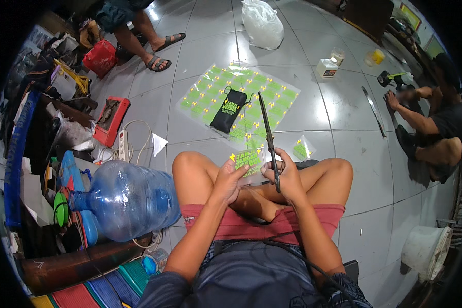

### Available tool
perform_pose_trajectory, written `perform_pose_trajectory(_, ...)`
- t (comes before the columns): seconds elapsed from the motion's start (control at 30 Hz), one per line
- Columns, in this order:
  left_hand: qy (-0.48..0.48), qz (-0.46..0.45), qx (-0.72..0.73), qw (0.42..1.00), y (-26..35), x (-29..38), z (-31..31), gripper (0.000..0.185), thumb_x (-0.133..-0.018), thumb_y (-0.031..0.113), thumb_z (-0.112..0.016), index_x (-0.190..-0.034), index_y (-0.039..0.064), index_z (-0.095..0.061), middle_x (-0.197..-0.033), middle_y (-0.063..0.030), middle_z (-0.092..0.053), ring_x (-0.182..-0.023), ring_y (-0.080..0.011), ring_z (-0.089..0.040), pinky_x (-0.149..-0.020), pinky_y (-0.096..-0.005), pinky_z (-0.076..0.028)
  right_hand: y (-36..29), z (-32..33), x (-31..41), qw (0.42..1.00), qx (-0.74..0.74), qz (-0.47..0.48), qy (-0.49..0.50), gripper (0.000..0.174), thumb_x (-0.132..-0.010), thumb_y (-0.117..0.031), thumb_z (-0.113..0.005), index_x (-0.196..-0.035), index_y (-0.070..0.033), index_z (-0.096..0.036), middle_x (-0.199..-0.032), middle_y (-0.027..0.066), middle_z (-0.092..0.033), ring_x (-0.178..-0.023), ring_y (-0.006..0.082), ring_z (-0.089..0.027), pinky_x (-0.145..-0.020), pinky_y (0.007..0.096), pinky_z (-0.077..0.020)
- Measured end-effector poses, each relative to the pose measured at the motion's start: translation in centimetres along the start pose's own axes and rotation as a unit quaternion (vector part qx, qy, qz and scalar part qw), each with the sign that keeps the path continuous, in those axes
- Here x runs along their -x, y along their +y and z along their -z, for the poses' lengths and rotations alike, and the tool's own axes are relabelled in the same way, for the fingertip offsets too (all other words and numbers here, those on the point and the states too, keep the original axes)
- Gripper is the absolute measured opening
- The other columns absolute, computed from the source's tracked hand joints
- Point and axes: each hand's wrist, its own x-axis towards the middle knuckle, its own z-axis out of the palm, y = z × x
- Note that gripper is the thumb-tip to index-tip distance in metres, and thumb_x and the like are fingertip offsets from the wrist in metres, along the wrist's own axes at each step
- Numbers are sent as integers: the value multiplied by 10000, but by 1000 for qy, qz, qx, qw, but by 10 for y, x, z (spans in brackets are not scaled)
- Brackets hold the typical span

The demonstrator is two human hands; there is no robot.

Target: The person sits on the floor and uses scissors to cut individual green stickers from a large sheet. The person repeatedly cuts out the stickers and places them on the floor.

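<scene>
My left hand [230, 180] grips a small clear film piece with green and yellow print [250, 163] by its left side, in front of my crossed legs. On the film's right, my right hand [283, 173] holds a pair of scissors [270, 140], blades pointing up and away from me; its fingers also reach the film's edge. Beyond lies a large printed clear film sheet [204, 92] on the tiled floor. A black drawstring pouch [228, 111] with green lettering rests on that sheet. A small cut film piece [301, 149] lies by my right knee.
A large blue water bottle [127, 200] lies at my left, near a power strip [123, 146] and clutter. A white plastic bag [262, 25] and white bottle [327, 67] stand ahead. Another person [442, 119] crouches at right; a person's sandalled feet [158, 63] are at upper left.
</scene>
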Motion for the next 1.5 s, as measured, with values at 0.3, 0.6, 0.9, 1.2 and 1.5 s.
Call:
perform_pose_trajectory(0.3,-16,-96,-149,984,8,-4,-6,293,-847,-41,-572,-1137,-24,-531,-1068,-68,-617,-964,-137,-588,-867,-276,-477,11,5,10,985,-137,-91,-51,580,-780,-50,-664,-1284,15,-384,-832,36,-594,-666,79,-541,-524,187,-429)
perform_pose_trajectory(0.6,-11,-73,-177,981,17,-2,-13,291,-848,2,-596,-1135,17,-550,-1041,-46,-629,-881,-99,-606,-680,-222,-509,5,2,12,968,-228,-65,-82,518,-817,-81,-607,-1283,10,-401,-958,34,-576,-734,74,-552,-573,212,-462)
perform_pose_trajectory(0.9,-21,-52,-137,989,15,-4,-20,278,-856,4,-594,-1129,24,-551,-1008,-41,-639,-842,-98,-616,-582,-208,-508,-2,5,17,952,-274,-91,-101,504,-831,-93,-602,-1293,-29,-410,-904,22,-549,-691,71,-515,-549,213,-447)
perform_pose_trajectory(1.2,-28,-46,-126,991,15,-7,-15,293,-859,10,-585,-1147,29,-534,-1036,-48,-642,-888,-115,-625,-698,-247,-534,25,19,14,917,-373,-103,-94,510,-854,-116,-630,-1302,-62,-394,-877,8,-524,-706,79,-451,-645,237,-429)
perform_pose_trajectory(1.5,-41,-62,-120,990,8,-10,-14,280,-849,15,-604,-1123,23,-550,-1011,-36,-638,-831,-101,-619,-603,-211,-509,22,18,19,936,-332,-104,-56,549,-813,-77,-647,-1299,-49,-395,-873,17,-545,-725,98,-500,-638,240,-442)
